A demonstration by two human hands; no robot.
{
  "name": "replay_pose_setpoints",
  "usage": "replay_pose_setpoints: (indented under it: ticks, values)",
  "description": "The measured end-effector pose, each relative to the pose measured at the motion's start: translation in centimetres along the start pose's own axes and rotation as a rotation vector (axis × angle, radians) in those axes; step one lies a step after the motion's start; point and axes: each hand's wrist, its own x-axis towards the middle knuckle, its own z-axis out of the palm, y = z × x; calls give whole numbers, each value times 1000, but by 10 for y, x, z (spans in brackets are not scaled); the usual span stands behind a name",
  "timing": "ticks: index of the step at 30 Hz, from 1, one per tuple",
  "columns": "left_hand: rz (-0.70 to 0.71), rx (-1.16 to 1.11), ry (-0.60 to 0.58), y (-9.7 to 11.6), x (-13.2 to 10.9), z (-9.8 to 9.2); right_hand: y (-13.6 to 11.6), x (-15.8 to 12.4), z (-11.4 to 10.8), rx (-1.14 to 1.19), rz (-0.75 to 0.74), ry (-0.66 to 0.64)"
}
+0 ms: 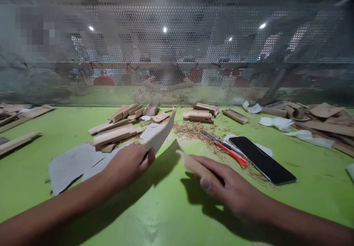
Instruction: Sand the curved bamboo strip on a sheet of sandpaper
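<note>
My left hand (132, 166) is closed on a pale, curved sheet (162, 134) that looks like sandpaper, pinched at its lower edge and raised above the table. In my right hand (229, 187), the fingers wrap round a light piece of wood or bamboo (199, 167), its far end pointing toward the sheet. A gap separates the sheet from the wood. Beyond my right hand lie a red-handled craft knife (231, 151) and a black phone (262, 159). More pale sheets (74, 166) lie flat beside my left forearm.
Cut wooden pieces (117, 133) are stacked at centre left, others (200, 113) at centre back. Shavings (190, 131) scatter across the green table (138, 220). Wood scraps and curled strips (326, 117) pile up at right. A perforated metal screen (177, 47) stands behind the table.
</note>
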Motion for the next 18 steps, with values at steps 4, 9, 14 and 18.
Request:
replay_pose_setpoints:
  ticks: [4,9,14,18]
  values:
    - [16,-236,-103,7,-5,-5,5,6,-2,678,210,-71]
    - [52,-618,-383,7,-10,-4,11,6,-7,870,270,-102]
    - [158,-739,-691,3,-16,-13,13,7,-8,892,292,-123]
    - [261,-792,-592,5,-16,-13,11,7,-6,870,306,-124]
